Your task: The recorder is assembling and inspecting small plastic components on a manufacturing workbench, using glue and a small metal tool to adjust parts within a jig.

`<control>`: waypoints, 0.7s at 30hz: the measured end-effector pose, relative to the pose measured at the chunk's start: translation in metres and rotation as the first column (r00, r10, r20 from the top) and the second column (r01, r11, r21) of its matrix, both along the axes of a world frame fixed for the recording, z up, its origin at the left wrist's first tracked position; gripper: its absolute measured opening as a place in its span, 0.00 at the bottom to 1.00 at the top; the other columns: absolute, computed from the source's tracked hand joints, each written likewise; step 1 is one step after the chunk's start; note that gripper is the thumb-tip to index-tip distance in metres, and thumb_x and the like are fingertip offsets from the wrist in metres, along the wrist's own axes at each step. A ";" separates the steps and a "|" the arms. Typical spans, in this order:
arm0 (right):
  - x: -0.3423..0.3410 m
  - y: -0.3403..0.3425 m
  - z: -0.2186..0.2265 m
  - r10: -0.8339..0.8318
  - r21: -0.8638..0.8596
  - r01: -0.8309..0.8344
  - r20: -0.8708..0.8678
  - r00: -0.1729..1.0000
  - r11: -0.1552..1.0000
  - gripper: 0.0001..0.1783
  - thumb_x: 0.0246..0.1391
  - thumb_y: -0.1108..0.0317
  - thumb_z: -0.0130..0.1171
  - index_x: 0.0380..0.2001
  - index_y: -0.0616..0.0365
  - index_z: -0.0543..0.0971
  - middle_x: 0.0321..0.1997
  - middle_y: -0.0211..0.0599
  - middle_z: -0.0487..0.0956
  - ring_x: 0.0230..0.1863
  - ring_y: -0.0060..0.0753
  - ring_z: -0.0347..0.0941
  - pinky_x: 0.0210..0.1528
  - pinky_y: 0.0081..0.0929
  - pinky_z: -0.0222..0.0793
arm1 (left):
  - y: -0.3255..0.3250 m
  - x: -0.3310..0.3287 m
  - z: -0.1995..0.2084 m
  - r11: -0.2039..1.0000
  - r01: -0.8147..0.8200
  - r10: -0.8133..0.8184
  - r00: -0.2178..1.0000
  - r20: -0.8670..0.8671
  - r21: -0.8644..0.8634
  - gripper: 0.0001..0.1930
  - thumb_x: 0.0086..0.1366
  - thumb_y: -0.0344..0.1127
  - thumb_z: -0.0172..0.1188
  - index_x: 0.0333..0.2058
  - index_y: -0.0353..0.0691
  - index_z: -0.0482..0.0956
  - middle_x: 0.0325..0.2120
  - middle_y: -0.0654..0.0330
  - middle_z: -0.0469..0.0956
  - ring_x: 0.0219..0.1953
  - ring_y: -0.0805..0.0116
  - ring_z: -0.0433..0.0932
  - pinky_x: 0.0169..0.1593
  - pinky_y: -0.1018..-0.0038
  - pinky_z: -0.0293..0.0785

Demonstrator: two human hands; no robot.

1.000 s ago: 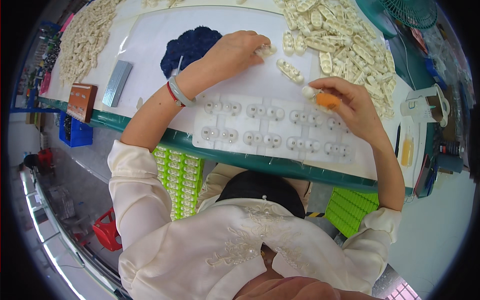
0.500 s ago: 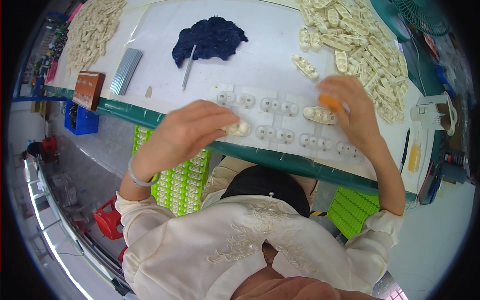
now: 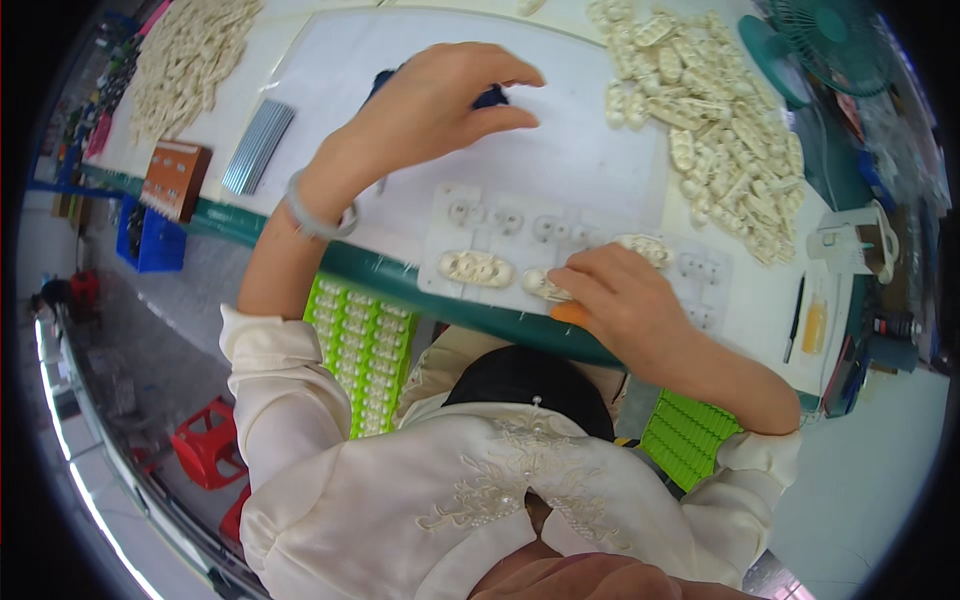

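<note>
My left hand (image 3: 450, 105) is raised over the table with its thumb and fingers apart, nothing visible between them. It mostly covers a dark blue fluffy pile (image 3: 492, 97). My right hand (image 3: 625, 305) bends down over the near edge of a translucent white fixture (image 3: 432, 225) with rounded seats. Its fingertips close on a cream oval plastic piece (image 3: 543, 284) with hollows. Something orange (image 3: 570, 314) shows at the thumb; I cannot tell whether it is a finger cover. Another cream piece (image 3: 476, 268) sits in the fixture to the left, and one (image 3: 648, 250) behind my right hand.
Heaps of cream pieces lie at the right (image 3: 735, 140) and far left (image 3: 190, 70). Grey rods (image 3: 258, 147) and a brown block (image 3: 176, 180) are at the left. A green fan (image 3: 825, 40) stands far right. Green trays (image 3: 362, 350) are below the table edge.
My left hand has left the fixture's near-left piece and moved up over the blue pile. My right hand has moved left and nearer. The loose cream piece by the right heap is gone from its place.
</note>
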State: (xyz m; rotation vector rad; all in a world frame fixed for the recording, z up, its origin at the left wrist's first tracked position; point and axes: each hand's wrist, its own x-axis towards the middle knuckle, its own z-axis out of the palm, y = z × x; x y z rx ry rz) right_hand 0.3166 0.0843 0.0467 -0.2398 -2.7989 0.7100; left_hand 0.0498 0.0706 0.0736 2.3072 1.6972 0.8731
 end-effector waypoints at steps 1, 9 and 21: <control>-0.001 -0.001 -0.008 -0.017 -0.010 0.017 -0.001 1.000 1.000 0.19 0.38 0.68 0.65 0.37 0.59 0.75 0.38 0.38 0.74 0.40 0.40 0.70 0.42 0.33 0.67 | 0.023 0.003 -0.011 0.999 0.035 -0.034 0.999 -0.014 0.020 0.16 0.53 0.37 0.65 0.40 0.38 0.77 0.36 0.54 0.77 0.36 0.56 0.76 0.41 0.71 0.73; 0.003 0.082 0.009 -0.341 0.186 0.386 -0.234 0.910 0.903 0.18 0.38 0.67 0.65 0.37 0.58 0.76 0.38 0.41 0.75 0.43 0.42 0.70 0.43 0.33 0.66 | 0.105 0.061 -0.062 0.986 0.167 -0.169 0.974 -0.152 -0.024 0.21 0.49 0.38 0.66 0.42 0.40 0.74 0.42 0.56 0.73 0.48 0.54 0.68 0.49 0.66 0.69; -0.004 0.130 -0.017 -0.244 0.287 0.300 -0.213 0.946 0.910 0.12 0.45 0.72 0.59 0.35 0.59 0.70 0.36 0.39 0.72 0.45 0.42 0.67 0.46 0.35 0.63 | 0.026 0.041 -0.058 0.994 0.099 -0.093 0.987 0.130 -0.044 0.21 0.49 0.27 0.64 0.44 0.38 0.72 0.41 0.51 0.74 0.49 0.53 0.69 0.48 0.67 0.71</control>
